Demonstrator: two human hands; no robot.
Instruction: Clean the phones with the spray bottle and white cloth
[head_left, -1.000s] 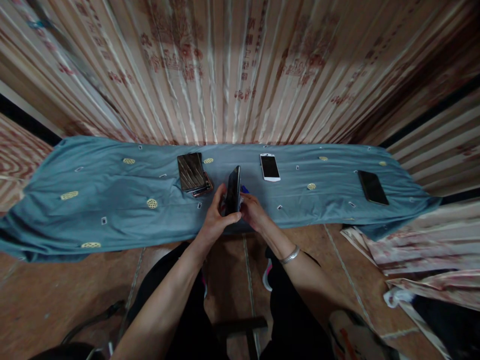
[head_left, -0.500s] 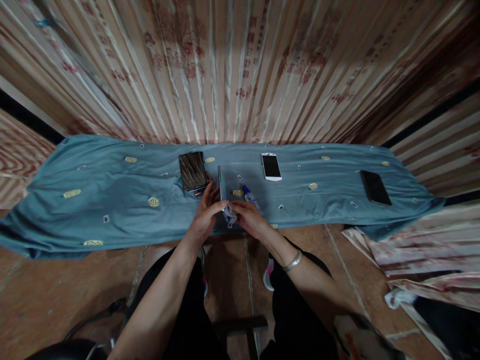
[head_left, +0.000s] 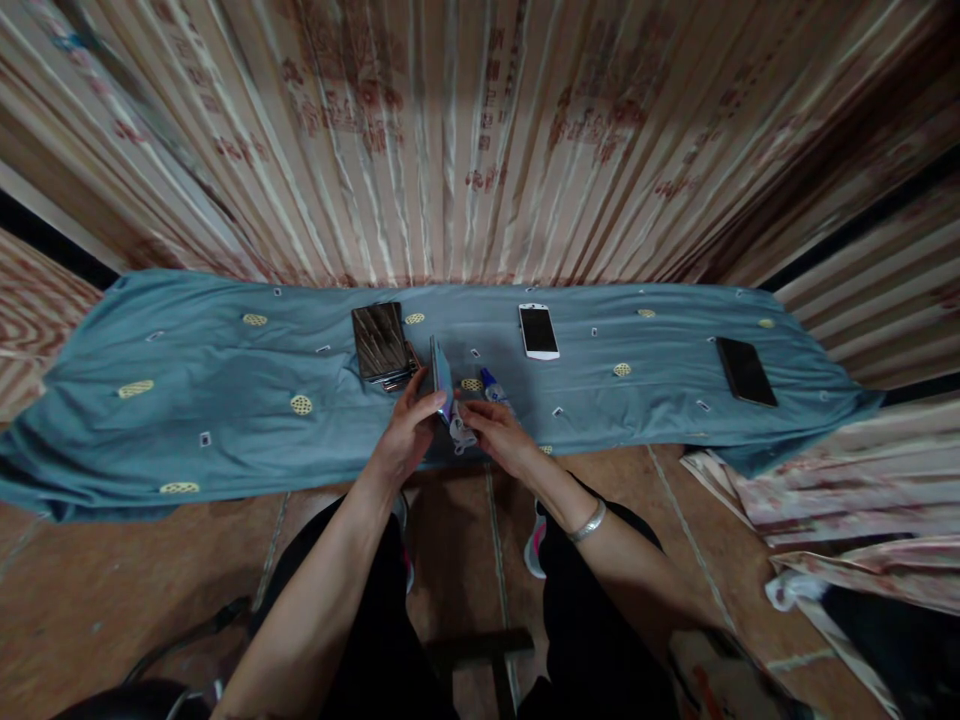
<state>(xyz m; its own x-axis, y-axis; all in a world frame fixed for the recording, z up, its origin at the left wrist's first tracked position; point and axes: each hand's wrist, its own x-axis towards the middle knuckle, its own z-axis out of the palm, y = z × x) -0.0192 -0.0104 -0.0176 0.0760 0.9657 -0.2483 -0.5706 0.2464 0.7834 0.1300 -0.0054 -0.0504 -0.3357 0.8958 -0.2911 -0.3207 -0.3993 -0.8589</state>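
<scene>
My left hand [head_left: 409,425] grips a thin phone [head_left: 441,375] on edge, its bluish face turned partly to the right. Bunched in my right hand [head_left: 496,430] is a pale grey cloth [head_left: 461,428], which touches the phone's lower end. Just beyond the right fingers lies a clear bottle with a blue cap [head_left: 489,379], partly hidden by that hand. Left of the held phone is a stack of dark phones [head_left: 380,342], the top one with a streaky, reflective screen.
A blue patterned cloth [head_left: 247,400] covers the long table. On it lie a white phone [head_left: 539,331] right of centre and a black phone [head_left: 745,371] at the far right. A pleated curtain [head_left: 435,150] hangs behind; tiled floor is below.
The held phone has turned, so more of its bluish face shows. The grey cloth has shifted slightly at its lower end. The view has moved a little.
</scene>
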